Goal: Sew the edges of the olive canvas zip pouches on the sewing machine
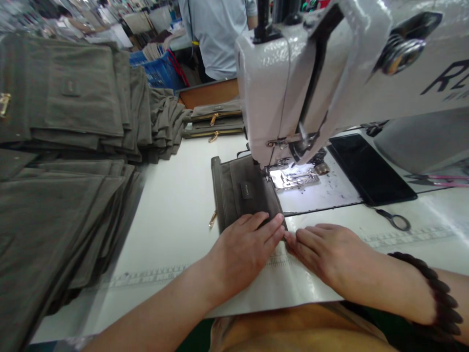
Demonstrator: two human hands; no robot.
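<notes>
A dark olive fabric pouch (234,190) with a small label and a gold zipper pull lies flat under the sewing machine (286,98). Its right edge runs beside the lit presser foot and metal plate. My left hand (244,252) rests flat on the pouch's near end, fingers stretched toward the right edge. At the near right corner, my right hand (326,249) has its thumb and fingers closed on the pouch's edge. The fingertips of both hands almost meet there. My left palm hides the pouch's near left part.
Stacks of olive fabric pieces (80,93) fill the left side. Zippered pouches (216,122) lie behind the machine. Right of the needle plate are a black phone (372,168), small scissors (397,221) and pink-handled snips (439,180). Beyond stand a person (222,36) and a blue crate (161,71).
</notes>
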